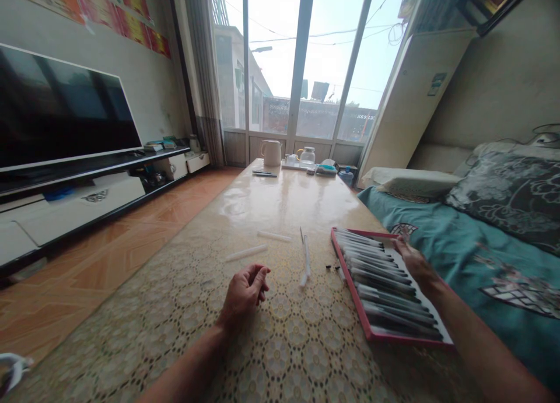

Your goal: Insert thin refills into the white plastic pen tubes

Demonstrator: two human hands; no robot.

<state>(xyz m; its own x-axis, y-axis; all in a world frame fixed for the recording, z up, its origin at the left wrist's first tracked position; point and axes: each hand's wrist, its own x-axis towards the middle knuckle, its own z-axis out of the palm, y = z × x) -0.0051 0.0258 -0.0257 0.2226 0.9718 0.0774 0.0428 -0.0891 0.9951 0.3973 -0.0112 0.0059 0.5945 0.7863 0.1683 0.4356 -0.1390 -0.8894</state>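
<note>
My left hand [247, 286] is over the patterned tabletop with its fingers curled and the thumb against them; nothing shows in it. At the far right corner of a shallow red-rimmed box [363, 316], my right hand [410, 256] grips the edge, its fingers partly hidden. Many pens [389, 283] with dark ends lie side by side in the box. Between my hands are a white pen tube [305, 263] and a thin dark refill [301, 235]. Two more pale tubes, a nearer one [246, 252] and a farther one [274, 236], lie beyond my left hand. Small black pieces [329, 267] sit left of the box.
The long table [280, 210] runs toward the windows. At its far end stand a beige jug [271, 153], a glass teapot [307, 156] and dark sticks [265, 173]. A teal-covered sofa [464, 257] borders the right side; a television cabinet [87, 204] stands left.
</note>
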